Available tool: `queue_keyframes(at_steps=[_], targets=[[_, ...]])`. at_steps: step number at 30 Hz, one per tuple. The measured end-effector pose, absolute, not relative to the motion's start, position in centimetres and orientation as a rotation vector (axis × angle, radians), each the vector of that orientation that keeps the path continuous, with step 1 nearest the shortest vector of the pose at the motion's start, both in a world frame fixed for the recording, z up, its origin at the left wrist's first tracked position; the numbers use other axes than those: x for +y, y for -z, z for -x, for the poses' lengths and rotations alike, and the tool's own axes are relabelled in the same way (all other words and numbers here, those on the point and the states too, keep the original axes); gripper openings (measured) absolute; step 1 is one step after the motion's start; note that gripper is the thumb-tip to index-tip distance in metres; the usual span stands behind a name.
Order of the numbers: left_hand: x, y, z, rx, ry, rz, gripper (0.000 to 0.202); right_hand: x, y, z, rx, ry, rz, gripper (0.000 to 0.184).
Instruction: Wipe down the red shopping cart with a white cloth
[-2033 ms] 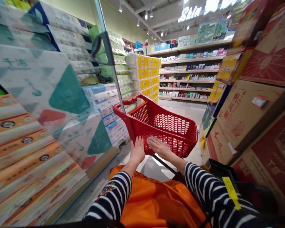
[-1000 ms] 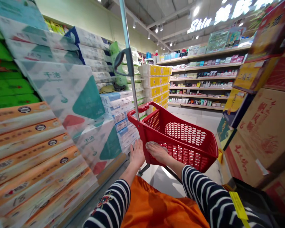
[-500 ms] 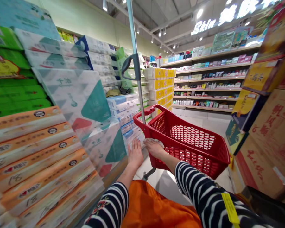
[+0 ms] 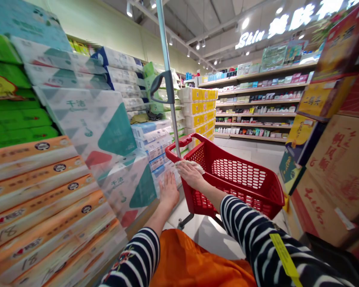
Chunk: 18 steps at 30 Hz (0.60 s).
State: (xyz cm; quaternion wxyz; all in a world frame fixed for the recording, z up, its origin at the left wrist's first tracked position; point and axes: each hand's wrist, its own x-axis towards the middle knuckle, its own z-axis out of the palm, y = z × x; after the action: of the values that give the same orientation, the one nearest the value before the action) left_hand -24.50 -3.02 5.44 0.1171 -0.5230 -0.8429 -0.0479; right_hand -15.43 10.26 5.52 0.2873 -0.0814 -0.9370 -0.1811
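Observation:
A red plastic shopping basket (image 4: pixel 251 191) on wheels stands in the aisle in front of me, with a grey pull handle pole (image 4: pixel 171 99) rising from its near left corner. My right hand (image 4: pixel 189 175) lies on the basket's near rim by the pole and presses a whitish cloth (image 4: pixel 194 163) under its fingers. Spread flat and holding nothing, my left hand (image 4: pixel 168 190) rests just left of the basket's near corner, beside the wrapped tissue packs (image 4: pixel 119 167). Both sleeves are navy and white striped. An orange garment (image 4: pixel 191 263) covers my lap.
Stacked packs of tissue and toilet paper (image 4: pixel 32 167) wall the left side. Brown and red cartons (image 4: pixel 338 163) are piled on the right. Yellow packs (image 4: pixel 199 107) and shelves of small bottles (image 4: pixel 257 103) stand at the aisle's far end. Pale floor (image 4: pixel 251 149) lies ahead.
My right hand has slid the cloth from the basket's near wall up onto its rim by the pole. My left hand has come off the basket's corner and shifted left.

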Motion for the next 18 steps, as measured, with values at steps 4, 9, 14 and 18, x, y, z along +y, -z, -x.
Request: queue_keyframes(at_steps=[4,9,14,18], targets=[[-3.1,-5.1,24.0,-2.432,0.141,1.563,0.07,8.8,-3.3,13.8,-2.508,0.422,0.178,0.03],[-1.7,-7.4,22.2,-2.352,0.151,1.547,0.068,9.6,-4.9,13.7,-2.214,0.394,0.596,0.037],[0.1,-9.2,19.5,-2.187,0.157,1.645,0.073,11.1,-2.5,8.3,-2.226,0.486,0.788,0.042],[0.9,-9.9,18.0,-2.158,0.126,1.678,0.073,11.1,0.7,0.0,-2.246,0.552,0.848,0.053]])
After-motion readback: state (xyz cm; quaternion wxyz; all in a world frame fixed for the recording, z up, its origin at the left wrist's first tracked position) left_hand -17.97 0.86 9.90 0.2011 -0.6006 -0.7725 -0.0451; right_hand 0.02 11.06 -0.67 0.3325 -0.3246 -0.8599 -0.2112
